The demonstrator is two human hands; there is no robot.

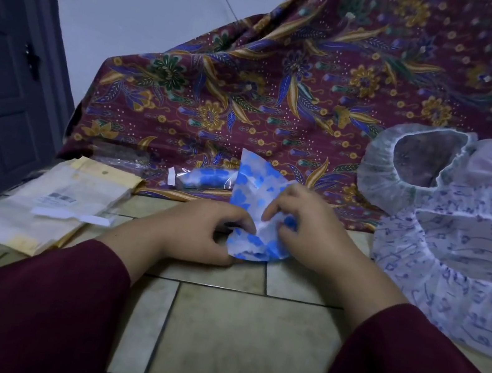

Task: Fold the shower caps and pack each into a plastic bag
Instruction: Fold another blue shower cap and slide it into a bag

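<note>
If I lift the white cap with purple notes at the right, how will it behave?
The purple-note cap is probably floppy: its thin film lies crumpled and ruffled. It looks light for its size, being partly see-through. The gathered rim would likely pull it back into a bunch when released.

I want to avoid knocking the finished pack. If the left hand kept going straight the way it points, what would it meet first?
The left hand points right and slightly away, into the blue-flowered shower cap it already pinches. Past that is the right hand. The packed bag lies farther back, probably off that line.
</note>
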